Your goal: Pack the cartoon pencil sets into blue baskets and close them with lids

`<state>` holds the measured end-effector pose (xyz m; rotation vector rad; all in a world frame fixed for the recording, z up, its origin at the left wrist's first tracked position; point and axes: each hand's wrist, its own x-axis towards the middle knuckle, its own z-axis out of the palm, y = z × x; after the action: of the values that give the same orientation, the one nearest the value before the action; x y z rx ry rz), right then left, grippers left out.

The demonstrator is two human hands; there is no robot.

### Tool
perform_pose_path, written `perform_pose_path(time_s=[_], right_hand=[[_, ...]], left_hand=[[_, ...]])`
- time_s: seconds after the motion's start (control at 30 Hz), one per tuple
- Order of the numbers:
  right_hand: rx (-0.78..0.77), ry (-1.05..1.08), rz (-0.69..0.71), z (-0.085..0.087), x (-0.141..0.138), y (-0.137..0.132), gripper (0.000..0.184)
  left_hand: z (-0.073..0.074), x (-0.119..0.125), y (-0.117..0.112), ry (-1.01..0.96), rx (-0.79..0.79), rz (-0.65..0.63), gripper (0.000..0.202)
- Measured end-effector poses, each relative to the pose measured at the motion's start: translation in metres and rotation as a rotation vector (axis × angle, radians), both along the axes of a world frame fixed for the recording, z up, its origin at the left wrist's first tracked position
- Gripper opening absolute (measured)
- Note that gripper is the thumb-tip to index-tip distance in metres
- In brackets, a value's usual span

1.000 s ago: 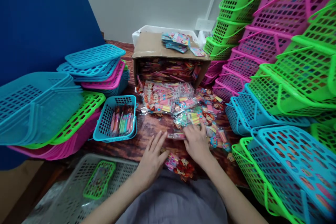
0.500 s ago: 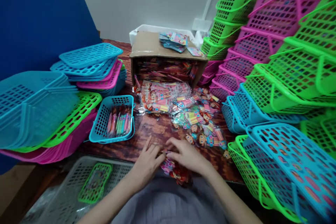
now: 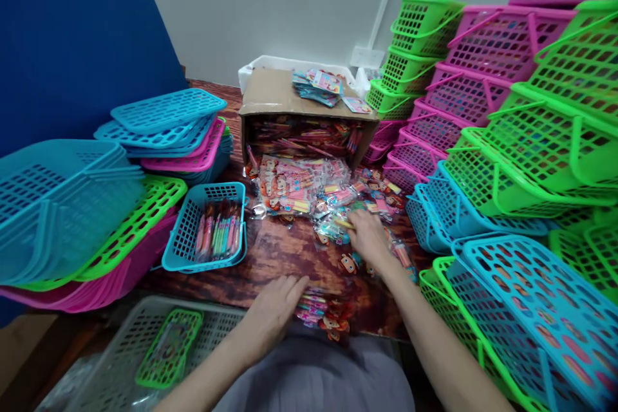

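My left hand (image 3: 276, 308) loosely bent beside the bundle (image 3: 319, 313), right hand (image 3: 371, 238) half-curled over the packets (image 3: 318, 196) beyond, either hold unclear

The lone view looks from the wearer's head, close above the grey-clad lap (image 3: 318, 376), facing forward and down over the wood-grain tabletop (image 3: 282, 250) to the pale wall (image 3: 270, 6).

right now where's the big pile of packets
In the head view, the pile lies centrally, in front of the box, with the right hand at its near right part.
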<state>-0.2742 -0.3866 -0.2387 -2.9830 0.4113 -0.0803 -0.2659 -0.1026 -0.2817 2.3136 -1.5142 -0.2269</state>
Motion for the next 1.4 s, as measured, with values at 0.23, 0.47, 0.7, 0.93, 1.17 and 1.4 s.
perform_pose_path(time_s=[0.23, 0.47, 0.7, 0.93, 1.17, 1.4], right_hand=[[0.0, 0.187, -0.023, -0.001, -0.01, 0.003, 0.014], [-0.102, 0.195, -0.068, -0.001, -0.003, -0.028, 0.022], [0.155, -0.048, 0.088, -0.005, -0.03, 0.044, 0.067], [0.249, 0.093, 0.188, -0.015, -0.035, 0.082, 0.017], [0.158, 0.209, 0.158, -0.005, -0.033, 0.091, 0.028], [0.237, 0.226, 0.191, -0.004, -0.039, 0.112, 0.028]], left_hand=[[0.002, 0.002, -0.002, 0.032, 0.071, -0.015, 0.044], [0.006, 0.001, -0.003, 0.053, 0.094, -0.004, 0.043], [-0.006, -0.002, 0.0, -0.064, -0.021, 0.024, 0.048], [0.0, 0.002, -0.001, -0.166, -0.13, 0.045, 0.042], [0.001, 0.001, 0.002, -0.141, -0.137, 0.071, 0.048], [-0.006, 0.004, 0.003, -0.255, -0.124, 0.056, 0.066]])
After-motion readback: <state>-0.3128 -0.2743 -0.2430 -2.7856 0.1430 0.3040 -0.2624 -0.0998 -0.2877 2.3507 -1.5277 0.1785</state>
